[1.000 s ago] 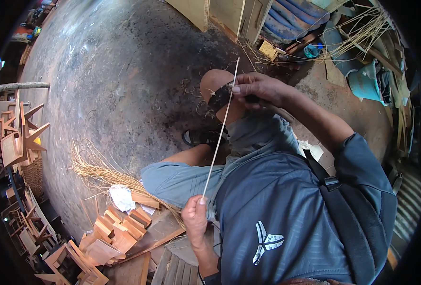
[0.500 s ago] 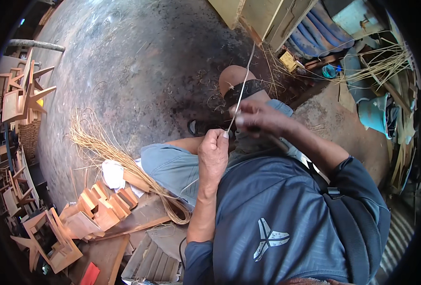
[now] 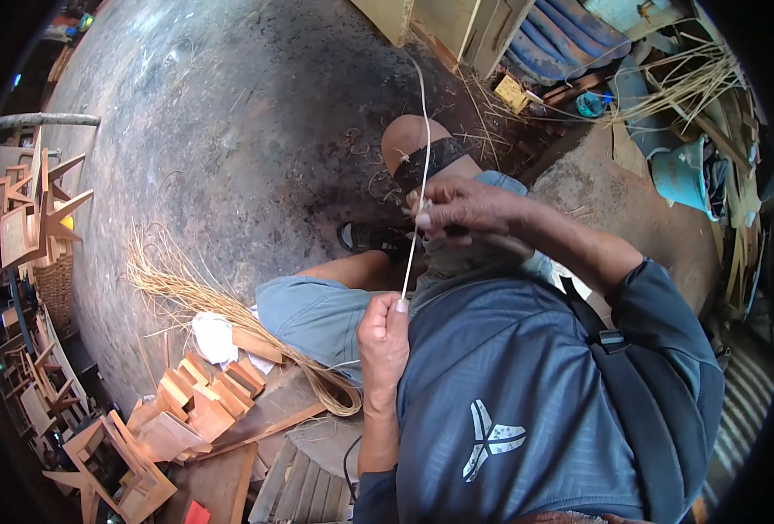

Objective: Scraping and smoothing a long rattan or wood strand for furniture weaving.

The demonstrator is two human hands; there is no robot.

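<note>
A pale, thin cane strand (image 3: 425, 96) runs from the far side of the floor, past my bent knee, down through both hands. Close to my waist, my left hand (image 3: 383, 345) pinches it between thumb and fingers, and a short length shows beyond that hand to the left. Farther up the strand, my right hand (image 3: 461, 208) has its thumb and fingers closed round it. The strand is stretched fairly straight between the two hands. Something brownish shows beneath my right wrist, too unclear to name. The fingertips of my right hand are partly hidden.
A bundle of tan cane strands (image 3: 221, 301) lies beside my left leg. Wooden blocks (image 3: 208, 406) and small wooden frames (image 3: 125, 472) stand at the lower left. To the right are a turquoise bucket (image 3: 680, 179) and loose cane strands (image 3: 684, 87). A wooden cabinet (image 3: 444, 26) stands ahead.
My left hand has drawn down toward my waist, away from the right hand, so more strand shows between them. The strand's far part now hangs in a curve. The right hand has shifted slightly left.
</note>
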